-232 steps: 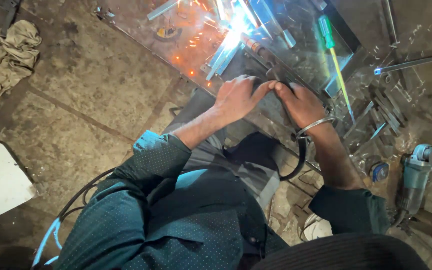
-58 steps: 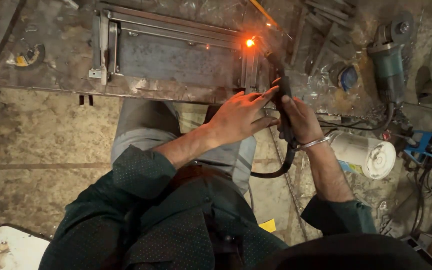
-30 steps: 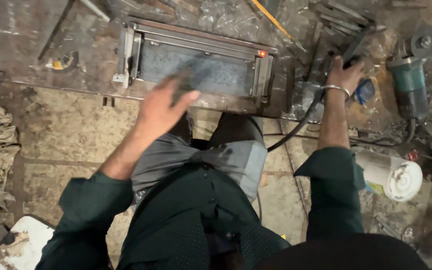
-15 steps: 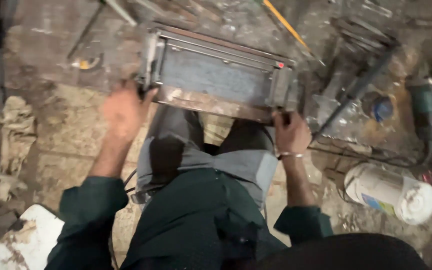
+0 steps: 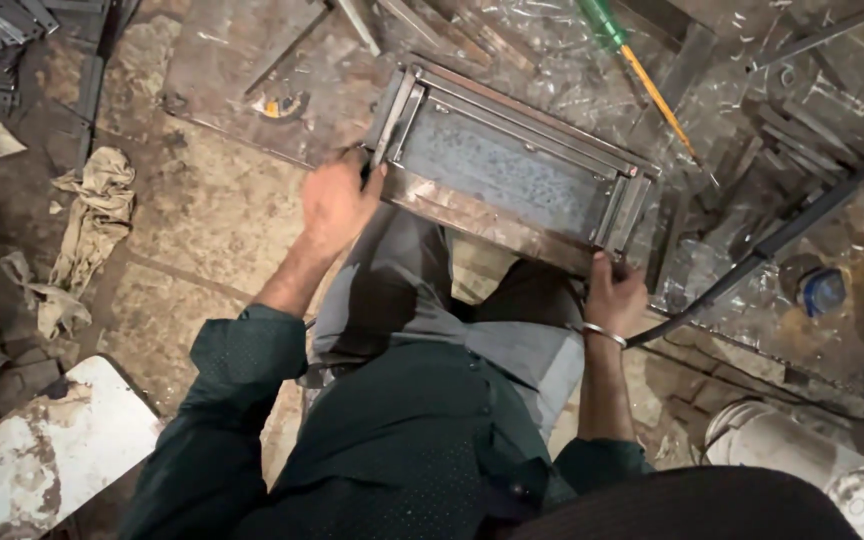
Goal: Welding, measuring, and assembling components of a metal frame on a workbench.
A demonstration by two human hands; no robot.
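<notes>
Rectangular steel frame (image 5: 512, 178), a flat welded box of bars with a grey sheet inside, lies tilted on the metal work plate (image 5: 222, 70) just above the seated person's knees. Judging from how it lies, its corners look already joined, with no arc or glow on it now; whether any seam is left to close I cannot tell.

Far to the left of the frame, crumpled rags (image 5: 92, 215) lie on the stone floor, and below them stands a white, stained stool top (image 5: 47, 450). At the frame's left end, the left hand (image 5: 337, 200) is closed over the near corner, fingers wrapped on the bar. At the frame's right near corner, the right hand (image 5: 614, 295), with a metal bangle on the wrist, grips the edge, thumb on top.

Above the frame to the right lies a green-handled screwdriver (image 5: 642, 75). Right of the frame, a dark cable (image 5: 752, 265) runs past the wrist among scrap strips. Beyond it sits a small round tin with a blue lid (image 5: 820, 290); its contents are hidden. Lower right of the frame, a white plastic bucket (image 5: 802, 470) lies on its side, and what it holds cannot be seen.
</notes>
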